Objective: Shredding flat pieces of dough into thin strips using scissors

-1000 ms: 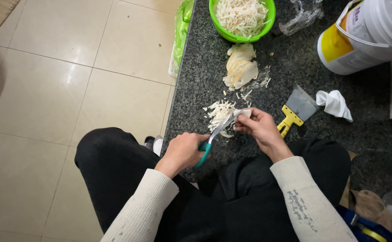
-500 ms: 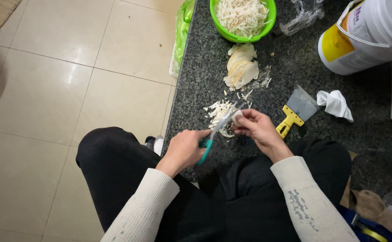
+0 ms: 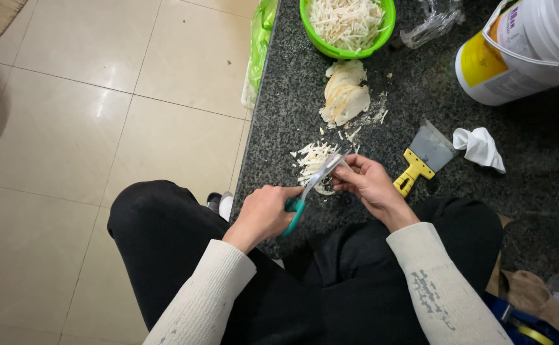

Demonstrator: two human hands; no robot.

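Note:
My left hand (image 3: 263,211) grips the teal handles of a pair of scissors (image 3: 311,184), whose blades point up and right over the dark speckled counter (image 3: 292,96). My right hand (image 3: 367,182) pinches a pale slice at the blade tips. Under the blades lies a small heap of cut pale strips (image 3: 311,156). A stack of uncut pale slices (image 3: 345,96) lies further back. A green bowl (image 3: 346,48) full of strips stands at the counter's far edge.
A yellow-handled scraper (image 3: 420,160) and a crumpled white tissue (image 3: 481,147) lie right of my right hand. A white bucket (image 3: 522,51) stands at the back right. A green plastic bag (image 3: 258,51) hangs off the counter's left edge over the tiled floor (image 3: 100,128).
The scissors blades have closed a little on the slice and shifted slightly; both hands stay in nearly the same place over the heap of strips.

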